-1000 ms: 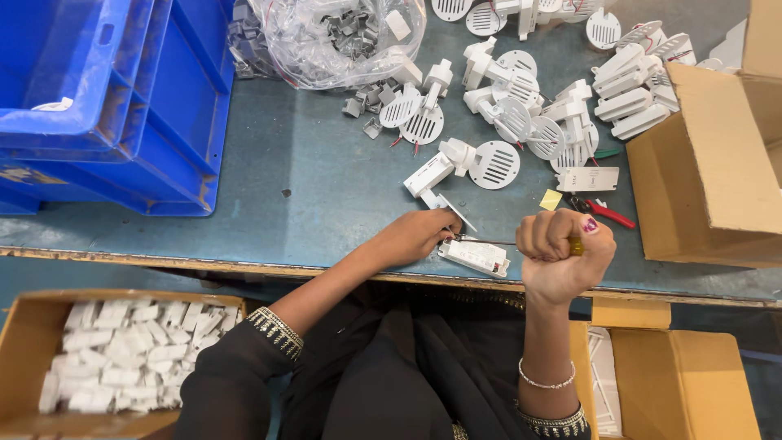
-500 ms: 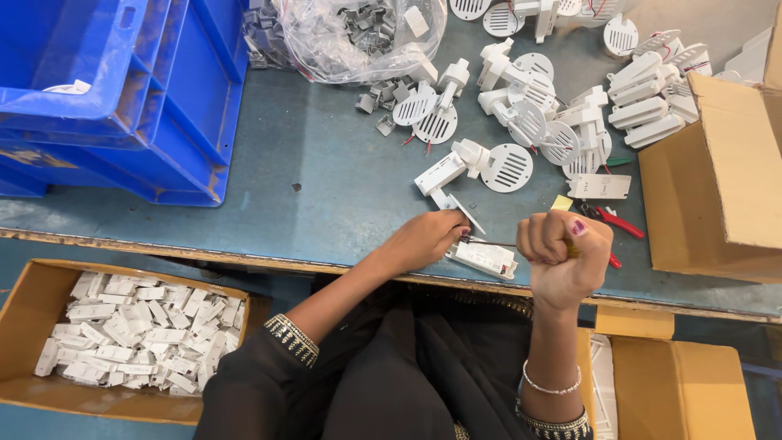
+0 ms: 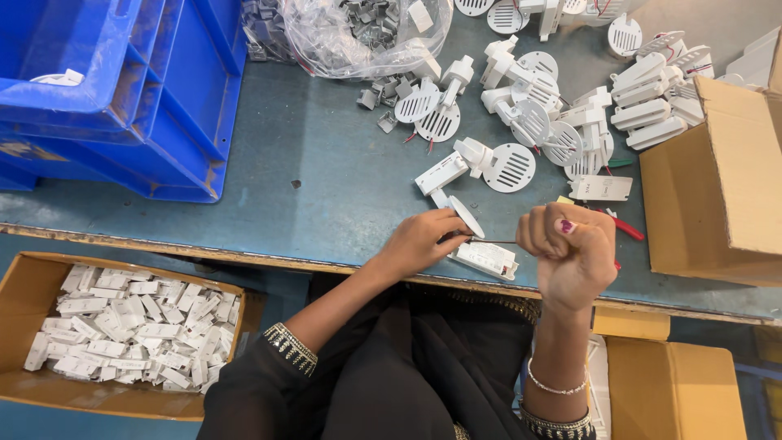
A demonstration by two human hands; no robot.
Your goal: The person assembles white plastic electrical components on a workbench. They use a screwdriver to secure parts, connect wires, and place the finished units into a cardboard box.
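A: How many hands are working?
B: Two; the left hand (image 3: 419,240) is pinching one white box (image 3: 486,258) at the table (image 3: 309,187) edge, and the right hand (image 3: 570,253) is fisting around a thin wire (image 3: 493,241) between them

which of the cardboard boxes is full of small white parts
The cardboard box at lower left, below the table edge, brims with small white parts; the others show none.

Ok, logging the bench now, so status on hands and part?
Left hand pinching a thin wire. Right hand fisted on its other end. White module on the table edge beneath. Nothing in the way.
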